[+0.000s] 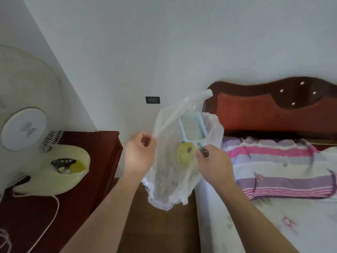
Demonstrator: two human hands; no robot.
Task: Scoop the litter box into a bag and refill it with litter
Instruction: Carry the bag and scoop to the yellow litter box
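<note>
A thin clear plastic bag [169, 181] hangs in the air between my hands, above the gap between the nightstand and the bed. My left hand [139, 154] pinches the bag's left edge. My right hand [212, 161] pinches the bag's right side together with the handle of a light blue slotted litter scoop [193, 128]. The scoop points up and has a yellow round end [186, 152]; both show through the bag's film. No litter box is in view.
A dark red nightstand [102, 161] on the left carries a white table fan [27, 128] with a cable. A bed [273, 216] with a striped pillow [284, 170] and a dark wooden headboard [264, 110] fills the right. Brown floor [160, 227] lies between them.
</note>
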